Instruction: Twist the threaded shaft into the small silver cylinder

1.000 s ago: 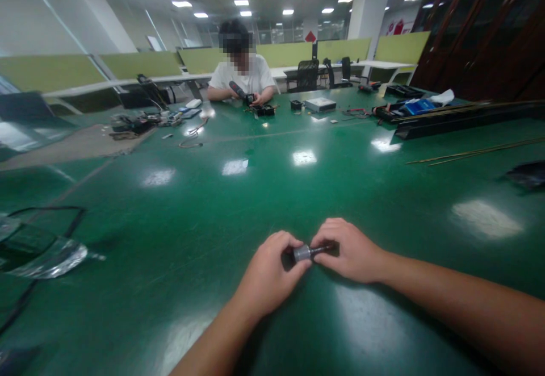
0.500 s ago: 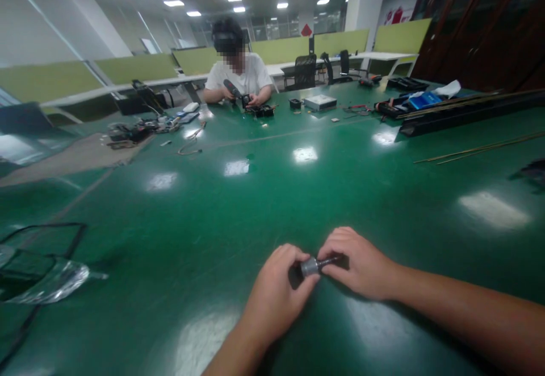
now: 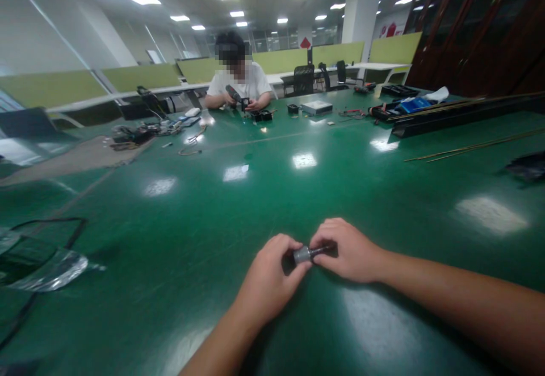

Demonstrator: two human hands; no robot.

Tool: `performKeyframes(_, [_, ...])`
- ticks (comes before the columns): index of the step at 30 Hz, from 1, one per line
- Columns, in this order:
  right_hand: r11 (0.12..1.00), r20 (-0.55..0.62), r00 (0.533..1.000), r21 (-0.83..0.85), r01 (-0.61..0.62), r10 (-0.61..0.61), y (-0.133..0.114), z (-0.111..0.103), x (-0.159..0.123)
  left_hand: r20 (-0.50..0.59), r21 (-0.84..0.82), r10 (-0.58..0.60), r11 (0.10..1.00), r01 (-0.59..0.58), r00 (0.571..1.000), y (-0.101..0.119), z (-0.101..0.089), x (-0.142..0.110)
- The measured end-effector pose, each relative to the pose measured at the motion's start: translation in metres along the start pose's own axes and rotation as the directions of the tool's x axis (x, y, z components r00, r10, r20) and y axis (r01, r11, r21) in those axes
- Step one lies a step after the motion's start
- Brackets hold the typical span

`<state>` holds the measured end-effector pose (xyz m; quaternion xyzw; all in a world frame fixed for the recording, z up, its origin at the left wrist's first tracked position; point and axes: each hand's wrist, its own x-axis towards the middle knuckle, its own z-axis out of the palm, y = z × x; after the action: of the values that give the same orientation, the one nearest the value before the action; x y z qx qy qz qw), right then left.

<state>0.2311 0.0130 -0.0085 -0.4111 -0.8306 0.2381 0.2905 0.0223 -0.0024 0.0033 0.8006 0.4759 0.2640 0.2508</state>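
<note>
A small cylindrical part (image 3: 303, 254), grey metal at one end and dark at the other, is held between both my hands just above the green table (image 3: 272, 188). My left hand (image 3: 268, 279) is closed, its fingertips pinching the grey end. My right hand (image 3: 347, 251) is closed round the dark end, knuckles up. Both forearms rest low over the table's near edge.
A clear plastic bag with a black cord (image 3: 40, 257) lies at the near left. Long dark rails and thin rods (image 3: 464, 117) lie at the right. Across the table a person in a white shirt (image 3: 240, 80) handles a tool among small parts and cables (image 3: 140, 132).
My hands and the part stay together in the same grip; the view shifted slightly down and back up. The person opposite keeps working.
</note>
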Motion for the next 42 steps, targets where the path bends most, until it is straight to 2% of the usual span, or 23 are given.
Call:
performKeyframes(29, [1.000,0.007,1.000,0.018,-0.002,0.002,0.0010,-0.0037,-0.0021,0.005,-0.017,0.001,1.000,-0.001,1.000,0.0003,-0.0021,0.0003])
performKeyframes(42, [1.000,-0.008,1.000,0.018,0.016,-0.016,0.0029,-0.0041,-0.0055,-0.029,0.001,0.013,1.000,-0.013,1.000,0.0024,-0.0032,-0.0012])
